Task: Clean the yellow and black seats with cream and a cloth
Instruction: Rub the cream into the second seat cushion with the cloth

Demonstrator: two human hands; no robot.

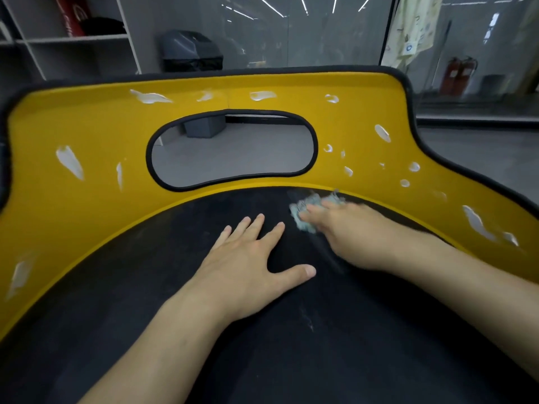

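Observation:
A yellow and black seat [96, 199] fills the view, its black centre panel [262, 330] ringed by a yellow band with an oval cut-out [233, 150]. Several white cream smears [70, 161] dot the yellow band on the left, top and right. My left hand [248, 258] lies flat on the black panel, fingers spread, holding nothing. My right hand [350, 228] presses a pale blue-grey cloth [306, 211] against the black panel near the yellow seam; hand and cloth are blurred by motion.
Beyond the seat stand grey shelves [73, 39] at the back left, a dark bin [192, 51], a glass wall [291, 30], a hanging pale cloth [414, 27] and red fire extinguishers [458, 74] at the right. Grey floor shows through the cut-out.

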